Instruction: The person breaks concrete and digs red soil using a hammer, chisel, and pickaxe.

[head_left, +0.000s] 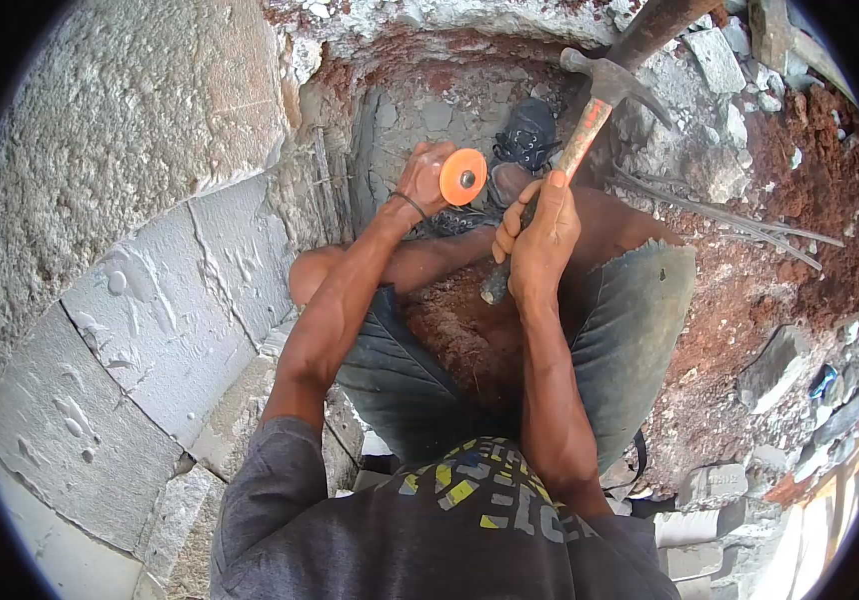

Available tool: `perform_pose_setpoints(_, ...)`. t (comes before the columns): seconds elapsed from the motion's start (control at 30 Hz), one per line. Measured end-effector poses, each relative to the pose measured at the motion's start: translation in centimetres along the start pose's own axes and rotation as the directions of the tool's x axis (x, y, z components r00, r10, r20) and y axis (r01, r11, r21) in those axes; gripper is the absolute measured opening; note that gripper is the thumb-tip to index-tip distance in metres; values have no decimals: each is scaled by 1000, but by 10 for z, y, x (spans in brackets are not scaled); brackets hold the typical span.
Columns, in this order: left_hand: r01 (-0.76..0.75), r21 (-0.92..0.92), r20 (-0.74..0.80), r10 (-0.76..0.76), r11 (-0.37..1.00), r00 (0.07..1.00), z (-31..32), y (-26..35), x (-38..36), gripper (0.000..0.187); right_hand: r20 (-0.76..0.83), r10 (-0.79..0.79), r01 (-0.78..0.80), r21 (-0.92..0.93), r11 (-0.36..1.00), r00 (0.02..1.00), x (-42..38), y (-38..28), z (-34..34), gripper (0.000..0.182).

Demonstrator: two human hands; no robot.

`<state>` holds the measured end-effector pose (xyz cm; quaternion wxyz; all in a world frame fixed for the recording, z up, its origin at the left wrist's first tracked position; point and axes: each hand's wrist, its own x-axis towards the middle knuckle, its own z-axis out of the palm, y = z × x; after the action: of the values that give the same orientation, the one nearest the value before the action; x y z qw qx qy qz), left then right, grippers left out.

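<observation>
My left hand [424,180] is wrapped around a chisel with a round orange hand guard [457,172]. The metal striking end shows in the middle of the guard, while the blade below is hidden. In my right hand [546,238] is a claw hammer [584,138], gripped along its worn, orange-marked handle. Its steel head is raised at the upper right, apart from the chisel, and the dark butt of the handle sticks out below my fingers. Beneath both hands is a hollow with a grey, broken floor [437,117].
A dark shoe [527,133] stands in the hollow beside the chisel. A rough concrete slab [130,110] and grey block wall [165,310] line the left. A rusty pipe [658,30] slants in behind the hammer head. Thin rods [750,222] and rubble [720,60] lie right.
</observation>
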<state>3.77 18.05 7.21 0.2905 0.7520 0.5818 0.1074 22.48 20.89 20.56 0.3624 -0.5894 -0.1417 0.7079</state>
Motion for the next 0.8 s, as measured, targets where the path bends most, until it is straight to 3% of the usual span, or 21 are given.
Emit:
perform_pose_setpoints(0.07,63,-29,-122,-66,998,990,2,-2,6,19,2,22,-22,17,1000,1000,-5,10,-2,45)
perform_pose_setpoints(0.23,42,46,-207,-32,998,978,-1,-41,8,19,18,44,-44,14,999,999,-5,23,1,45)
perform_pose_setpoints(0.33,115,38,-289,-99,993,952,-2,-52,10,21,4,21,-21,27,999,1000,-8,14,1,46)
perform_pose_setpoints(0.43,144,72,-286,-118,987,951,-3,-51,10,22,-26,-114,116,76,990,993,-13,-8,-1,49)
perform_pose_setpoints(0.5,166,56,-296,-142,985,945,-4,-53,15,22,-148,-210,228,121,966,967,-17,-25,0,53)
perform_pose_setpoints(0.57,189,43,-305,-167,981,938,-4,-57,18,21,-278,-384,451,240,860,880,-13,-20,-2,51)
perform_pose_setpoints(0.63,240,7,-337,-224,971,915,-8,-56,22,23,-339,-271,418,507,754,901,-3,25,7,50)
perform_pose_setpoints(0.67,245,8,-334,-229,969,914,-10,-58,20,23,-226,-353,346,-73,935,908,-3,73,7,46)
perform_pose_setpoints(0.7,242,51,-296,-217,969,930,-12,-59,19,23,8,-412,320,-644,695,911,4,103,8,39)
perform_pose_setpoints(0.73,229,91,-258,-199,969,945,-8,-59,20,23,76,-42,85,-774,627,996,10,108,9,35)
perform_pose_setpoints(0.77,220,85,-252,-193,972,948,0,-57,20,23,64,-44,78,-775,627,997,6,109,-3,35)
perform_pose_setpoints(0.8,199,126,-291,-155,972,944,5,-73,21,22,44,-44,62,-637,768,998,9,91,-6,39)
